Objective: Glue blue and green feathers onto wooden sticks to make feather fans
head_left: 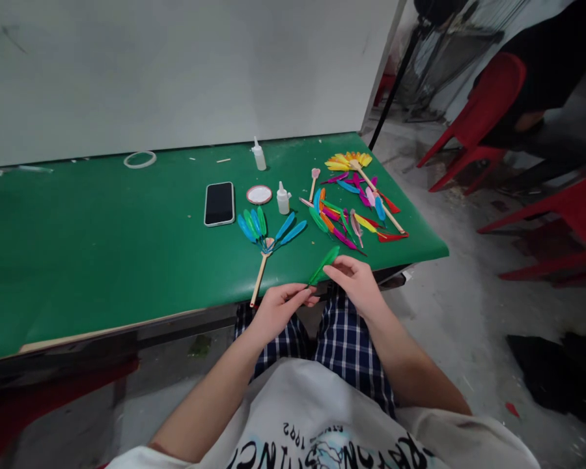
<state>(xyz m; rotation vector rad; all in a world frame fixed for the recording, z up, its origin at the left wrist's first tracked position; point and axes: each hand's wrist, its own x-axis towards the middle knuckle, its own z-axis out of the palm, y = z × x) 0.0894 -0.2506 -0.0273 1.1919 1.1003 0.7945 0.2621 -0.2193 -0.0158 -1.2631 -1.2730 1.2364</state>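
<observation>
A green feather (pixel 324 264) is held at the table's front edge. My left hand (pixel 284 306) pinches its lower quill end, and my right hand (pixel 354 279) grips its side near the upper part. Left of the feather, a wooden-handled fan (pixel 260 279) with blue and green feathers spread from its head lies on the green table (pixel 127 260). Loose feathers in several colours (pixel 339 218) lie beyond my right hand. Behind them rests a fan with yellow feathers (pixel 349 161) and a wooden handle.
On the table are a phone (pixel 219 203), a round white lid (pixel 259 194), two white squeeze bottles (pixel 283 199) (pixel 258 156), a small wooden stick (pixel 314 182) and a clear ring (pixel 140 159). A person (pixel 542 58) sits on a red chair (pixel 493 98) at right.
</observation>
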